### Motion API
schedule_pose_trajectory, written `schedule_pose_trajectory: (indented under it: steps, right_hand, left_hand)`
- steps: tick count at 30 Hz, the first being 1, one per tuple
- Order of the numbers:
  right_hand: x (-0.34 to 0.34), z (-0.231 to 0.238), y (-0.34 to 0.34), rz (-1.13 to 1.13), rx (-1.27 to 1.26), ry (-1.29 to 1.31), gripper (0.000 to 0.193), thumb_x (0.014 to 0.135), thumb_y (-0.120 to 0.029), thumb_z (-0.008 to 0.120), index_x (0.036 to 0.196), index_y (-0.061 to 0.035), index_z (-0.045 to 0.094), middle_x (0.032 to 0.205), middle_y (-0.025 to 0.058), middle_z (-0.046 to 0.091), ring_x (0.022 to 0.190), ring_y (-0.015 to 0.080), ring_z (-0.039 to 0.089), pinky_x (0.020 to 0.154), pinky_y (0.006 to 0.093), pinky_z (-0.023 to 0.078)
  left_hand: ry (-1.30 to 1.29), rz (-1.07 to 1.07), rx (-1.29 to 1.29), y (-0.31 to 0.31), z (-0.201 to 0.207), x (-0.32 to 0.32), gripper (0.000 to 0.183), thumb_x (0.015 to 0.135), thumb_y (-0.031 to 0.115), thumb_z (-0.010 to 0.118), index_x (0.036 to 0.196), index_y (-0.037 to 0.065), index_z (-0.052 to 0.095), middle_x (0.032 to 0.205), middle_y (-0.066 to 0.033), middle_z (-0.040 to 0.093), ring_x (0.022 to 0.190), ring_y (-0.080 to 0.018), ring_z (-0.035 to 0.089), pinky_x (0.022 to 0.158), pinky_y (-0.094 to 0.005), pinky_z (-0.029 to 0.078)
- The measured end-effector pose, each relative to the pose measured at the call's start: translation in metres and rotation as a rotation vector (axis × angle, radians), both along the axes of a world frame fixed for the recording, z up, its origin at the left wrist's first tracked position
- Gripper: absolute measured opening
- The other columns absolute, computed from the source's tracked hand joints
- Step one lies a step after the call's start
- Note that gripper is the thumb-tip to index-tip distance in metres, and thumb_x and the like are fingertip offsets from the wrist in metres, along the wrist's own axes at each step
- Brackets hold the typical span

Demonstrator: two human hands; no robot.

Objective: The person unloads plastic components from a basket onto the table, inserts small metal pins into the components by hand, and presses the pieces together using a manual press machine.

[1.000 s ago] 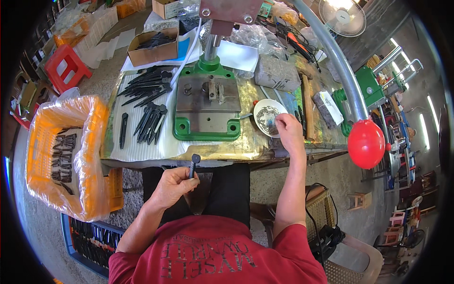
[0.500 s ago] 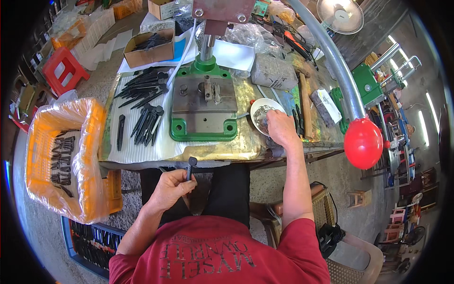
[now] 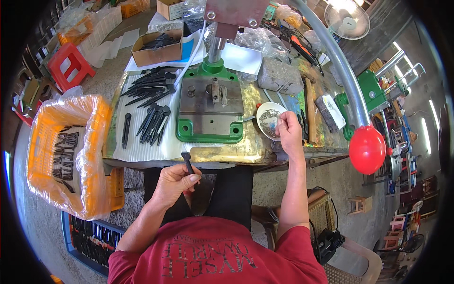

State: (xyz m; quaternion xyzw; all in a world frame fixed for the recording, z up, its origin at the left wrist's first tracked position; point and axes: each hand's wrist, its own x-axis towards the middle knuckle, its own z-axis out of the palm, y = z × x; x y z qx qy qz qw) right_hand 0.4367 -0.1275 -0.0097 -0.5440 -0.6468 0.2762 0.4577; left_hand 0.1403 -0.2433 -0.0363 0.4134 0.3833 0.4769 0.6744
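Observation:
My left hand point(image 3: 177, 182) is closed round the shaft of a black stake-like piece with a wider head point(image 3: 187, 158), held upright and slightly tilted in front of the table edge. At the right rim of a white bowl point(image 3: 263, 129), my right hand point(image 3: 290, 135) has its thumb and fingertips pinched together. Whatever lies between them is too small to make out. Small shiny metal bits lie in the bowl. Left of it stands a green hand press point(image 3: 210, 128) with a steel plate and a small fixture. More black pieces point(image 3: 152, 124) lie in piles on white foam.
A ball-ended press lever point(image 3: 367, 150) hangs at the right. A plastic-lined yellow crate point(image 3: 94, 189) with black pieces stands left of the table. Behind are a cardboard box point(image 3: 157, 56) and a wrapped block point(image 3: 280, 75). A hammer handle point(image 3: 310, 111) lies right of the bowl.
My right hand has drawn back from inside the bowl to its right rim, fingertips now pinched. The black piece in my left hand has tipped to the left. The view has shifted slightly.

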Motion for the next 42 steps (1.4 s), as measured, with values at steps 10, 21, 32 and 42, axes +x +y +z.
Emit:
schedule_pose_trajectory:
  steps: [10,21,32,42]
  right_hand:
    - [-0.074,0.002,-0.053,0.322,-0.006,0.503,0.012,0.08,0.0,0.044,0.089,-0.0051,0.039,0.066,0.0001,0.041,0.052,0.0061,0.038,0.047,0.0181,0.033]
    - [-0.129,-0.021,-0.092,0.567,-0.279,0.815,0.022,0.079,-0.002,0.051,0.092,-0.0079,0.034,0.07,0.0047,0.047,0.053,0.0078,0.04,0.045,0.019,0.034]
    - [-0.134,-0.021,-0.095,0.526,-0.313,0.815,0.019,0.08,-0.001,0.049,0.092,-0.0072,0.036,0.066,0.0007,0.044,0.053,0.0064,0.04,0.047,0.0177,0.034]
    - [-0.137,-0.025,-0.097,0.505,-0.296,0.882,0.022,0.079,-0.002,0.05,0.092,-0.0086,0.034,0.069,0.0014,0.045,0.053,0.0054,0.039,0.045,0.0177,0.032]
  left_hand:
    - [-0.198,0.134,-0.011,0.013,0.007,0.014,0.016,0.076,0.011,0.057,0.09,0.003,0.055,0.078,-0.009,0.059,0.069,-0.0171,0.059,0.052,-0.0229,0.049]
    - [-0.415,0.192,-0.095,0.016,0.008,0.016,0.014,0.081,0.011,0.05,0.092,0.003,0.053,0.083,-0.0097,0.058,0.072,-0.018,0.059,0.056,-0.024,0.049]
    - [-0.406,0.194,-0.101,0.013,0.008,0.016,0.014,0.08,0.012,0.052,0.091,0.004,0.053,0.082,-0.0093,0.058,0.072,-0.0172,0.059,0.057,-0.0249,0.05]
    - [-0.271,0.255,0.044,0.013,0.001,0.021,0.013,0.078,0.013,0.056,0.087,0.004,0.055,0.079,-0.0082,0.059,0.064,-0.0121,0.056,0.054,-0.0209,0.047]
